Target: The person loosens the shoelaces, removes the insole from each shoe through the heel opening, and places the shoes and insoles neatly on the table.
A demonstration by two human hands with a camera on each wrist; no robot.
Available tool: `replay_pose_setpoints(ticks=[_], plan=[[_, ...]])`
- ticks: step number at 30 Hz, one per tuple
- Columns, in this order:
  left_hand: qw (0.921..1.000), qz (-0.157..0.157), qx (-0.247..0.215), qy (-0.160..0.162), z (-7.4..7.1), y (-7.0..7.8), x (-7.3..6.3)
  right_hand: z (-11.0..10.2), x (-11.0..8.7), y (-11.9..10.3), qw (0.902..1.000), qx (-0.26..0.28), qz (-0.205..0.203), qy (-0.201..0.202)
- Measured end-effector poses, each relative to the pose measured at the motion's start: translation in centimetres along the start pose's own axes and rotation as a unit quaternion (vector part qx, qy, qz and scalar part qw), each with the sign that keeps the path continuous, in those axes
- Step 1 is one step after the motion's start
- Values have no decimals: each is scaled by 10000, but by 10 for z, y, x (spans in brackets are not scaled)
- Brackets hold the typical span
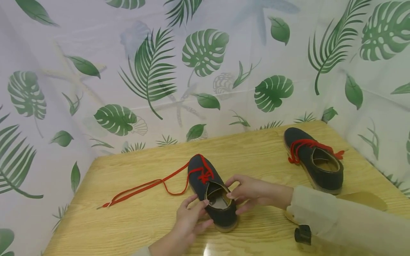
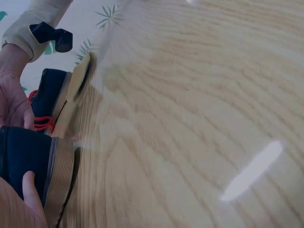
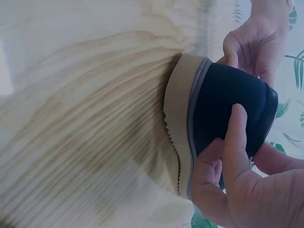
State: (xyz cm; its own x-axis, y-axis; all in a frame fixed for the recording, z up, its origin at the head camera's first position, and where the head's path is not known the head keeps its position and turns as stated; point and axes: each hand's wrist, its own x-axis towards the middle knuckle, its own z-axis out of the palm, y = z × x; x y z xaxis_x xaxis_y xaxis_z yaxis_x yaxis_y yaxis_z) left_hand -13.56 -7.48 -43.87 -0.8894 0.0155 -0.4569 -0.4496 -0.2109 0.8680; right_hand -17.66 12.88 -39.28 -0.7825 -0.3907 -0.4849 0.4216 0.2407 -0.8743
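Note:
A dark navy shoe [image 1: 221,215] with a tan ridged sole sits on the table, toe pointing away. My left hand [image 1: 189,220] holds its left side near the heel, thumb at the collar's edge. On the opposite side my right hand [image 1: 250,192] grips the collar, with the thumb at the opening and the other fingers along the outer wall. Red shoelaces [image 1: 205,175] cross the front of this shoe, and their long loose ends trail left over the tabletop. In the right wrist view, fingers of both hands lie against the dark heel [image 3: 228,95].
A matching navy shoe [image 1: 330,179] with red laces stands at the right. Partly behind my right forearm lies a tan, flat insole-like piece [image 1: 368,200]. A small black device [image 1: 302,234] is on the right wrist. Leaf-patterned cloth [image 1: 205,103] encloses the wooden table [image 1: 128,227].

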Motion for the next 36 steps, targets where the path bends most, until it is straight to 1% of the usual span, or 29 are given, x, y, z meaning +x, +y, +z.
replay_pose_setpoints(ticks=[7, 13, 18, 20, 24, 27, 32, 36], plan=[[9998, 111, 148, 30, -15, 4, 3, 11, 10, -5, 10000, 57, -3, 17], [9994, 114, 333, 39, -27, 11, 6, 20, 18, -9, 9998, 178, -40, -22], [9993, 120, 329, 97, -37, 14, 8, 29, 25, -11, 9997, 230, -54, 68], [9992, 99, 370, 145, -42, 16, 9, 34, 28, -11, 9996, 265, -93, 70], [9985, 86, 494, 229, -53, 18, 11, 43, 35, -12, 9993, 319, -204, -49], [9983, 91, 533, 222, -61, 20, 12, 49, 39, -13, 9989, 384, -250, -98], [9981, 119, 591, 150, -75, 22, 16, 61, 45, -14, 9984, 504, -250, 12], [9977, 109, 633, 194, -88, 23, 17, 71, 50, -17, 9976, 644, -233, 31]])
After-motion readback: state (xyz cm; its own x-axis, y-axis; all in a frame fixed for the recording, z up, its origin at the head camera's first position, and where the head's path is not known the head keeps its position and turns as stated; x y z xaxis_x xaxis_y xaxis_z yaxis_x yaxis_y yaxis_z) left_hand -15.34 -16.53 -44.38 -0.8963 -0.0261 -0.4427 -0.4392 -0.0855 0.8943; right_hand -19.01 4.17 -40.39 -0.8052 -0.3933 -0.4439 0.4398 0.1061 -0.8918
